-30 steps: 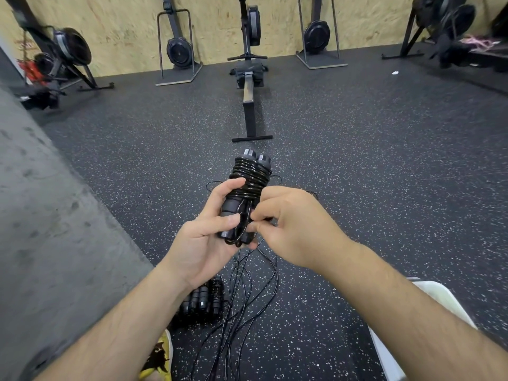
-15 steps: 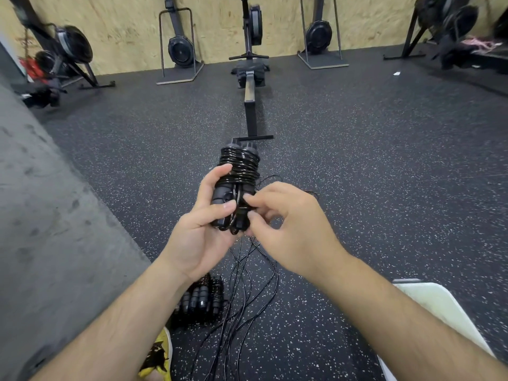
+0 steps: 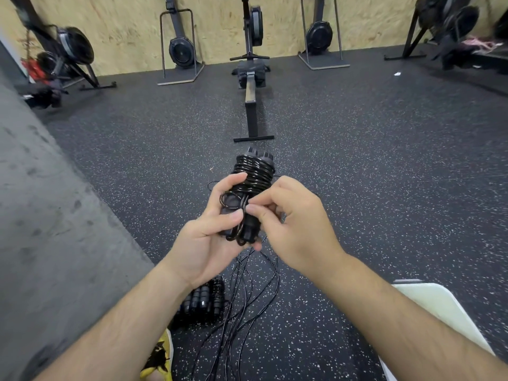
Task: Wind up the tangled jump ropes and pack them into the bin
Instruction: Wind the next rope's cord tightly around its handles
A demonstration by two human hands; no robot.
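The left hand [image 3: 209, 243] grips a wound-up rope [image 3: 254, 174], held up above the floor [image 3: 357, 160]. The right hand [image 3: 297, 224] pinches a bit of its cord by the handles. Loose ropes [image 3: 247, 298] lie on the floor under the hands. A rope bundle [image 3: 203, 301] lies beside them, near the left arm. The bin [image 3: 439, 306] sits low on the right.

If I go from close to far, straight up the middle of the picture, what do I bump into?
You meet the loose ropes → wound jump rope → rowing machine → wooden wall.
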